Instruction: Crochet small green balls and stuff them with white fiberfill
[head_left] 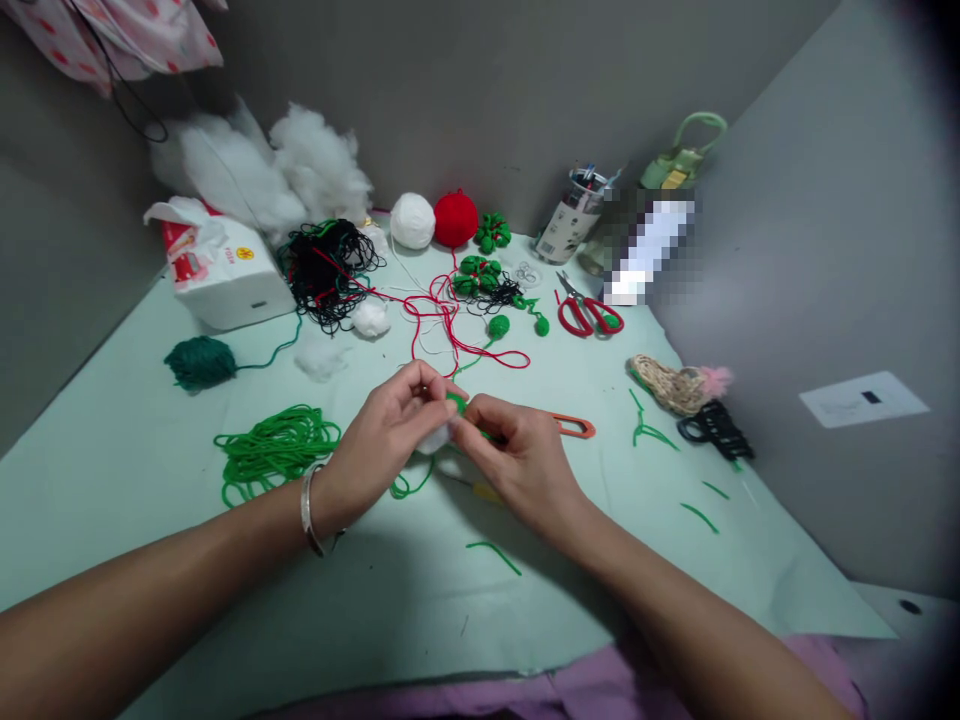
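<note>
Above the middle of the bench (360, 620), the left hand (394, 415) and right hand (521, 450) pinch a small green piece (456, 403), seemingly unfinished. Far off, green clusters (478, 277) look complete; left, loose green yarn (276, 447) apparently remains unworked.

The worktop (360, 620) is pale green; on it are lying a green yarn bundle (276, 448), red-handled scissors (576, 317), a white box (236, 290) and dark-green yarn (200, 362).

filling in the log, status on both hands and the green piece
Left hand, right hand pinching small green yarn piece. Piece mostly covered. Yellow handle close by, partly hidden behind right hand.
</note>
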